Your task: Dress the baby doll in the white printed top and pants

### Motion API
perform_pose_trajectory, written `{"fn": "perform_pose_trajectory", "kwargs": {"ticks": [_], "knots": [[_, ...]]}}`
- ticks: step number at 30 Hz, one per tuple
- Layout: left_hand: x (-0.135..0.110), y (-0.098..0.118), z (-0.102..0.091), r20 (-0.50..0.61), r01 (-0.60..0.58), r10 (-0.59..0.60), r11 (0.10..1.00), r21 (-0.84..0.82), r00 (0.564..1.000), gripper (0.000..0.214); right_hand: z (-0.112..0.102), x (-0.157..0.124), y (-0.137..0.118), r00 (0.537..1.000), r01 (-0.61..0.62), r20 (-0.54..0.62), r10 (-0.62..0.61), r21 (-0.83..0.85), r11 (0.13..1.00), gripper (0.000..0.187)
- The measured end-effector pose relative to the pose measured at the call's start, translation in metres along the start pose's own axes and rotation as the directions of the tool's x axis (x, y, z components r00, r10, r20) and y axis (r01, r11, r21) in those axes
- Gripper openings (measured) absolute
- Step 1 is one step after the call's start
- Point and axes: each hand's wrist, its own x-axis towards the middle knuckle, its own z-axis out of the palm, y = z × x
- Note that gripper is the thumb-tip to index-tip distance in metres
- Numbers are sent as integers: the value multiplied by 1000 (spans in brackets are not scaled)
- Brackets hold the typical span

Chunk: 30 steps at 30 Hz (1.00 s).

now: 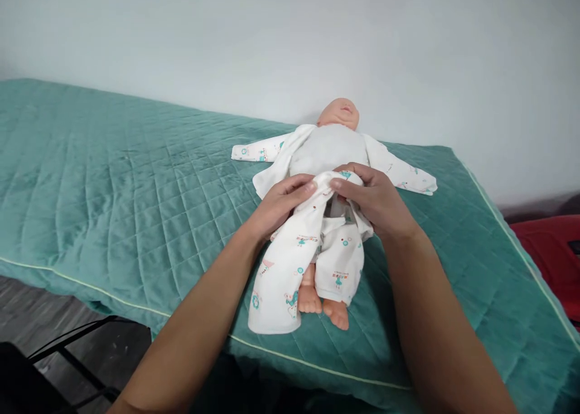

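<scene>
Under the doll (328, 151) lies a green quilt (136, 202), presumably as padding. White printed trousers (283, 269) lie over the doll's legs; near its waist, the left hand (287, 199) and right hand (369, 193) pinch their bunched top, apparently to spread the opening.

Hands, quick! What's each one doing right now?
Left hand: closed, holding the white printed pants.
Right hand: closed, holding the same pants, thumb on top.

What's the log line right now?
left grip: on printed pants; right grip: on same pants; doll: face-up; open jacket: worn; quilt: beneath
</scene>
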Motion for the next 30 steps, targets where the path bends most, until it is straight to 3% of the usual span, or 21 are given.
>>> {"fn": "perform_pose_trajectory", "kwargs": {"ticks": [6, 12, 18, 23, 26, 30], "knots": [[2, -4, -5, 94, -22, 15, 997, 69, 995, 33, -1, -1, 4, 999, -37, -1, 37, 173, 984, 36], [-4, -6, -7, 150, -19, 18, 1000, 4, 989, 31, -4, -2, 3, 995, -72, 83, 58, 179, 981, 37], [-7, -3, -3, 65, -13, 29, 974, -227, 997, 30, -2, -5, -5, 985, -78, 159, 64, 86, 993, 42], [-7, -3, -1, -7, -29, 28, 931, -363, 1000, 35, 1, -11, -10, 935, -161, 306, 179, -85, 983, 34], [-6, -3, -4, 39, -36, 53, 938, -344, 998, 42, 2, -12, -7, 949, -156, 274, 157, -25, 987, 29], [-5, 2, -11, 227, 26, 3, 992, -125, 974, 59, 2, -8, -1, 985, -115, 146, 88, 188, 975, 29]]}}
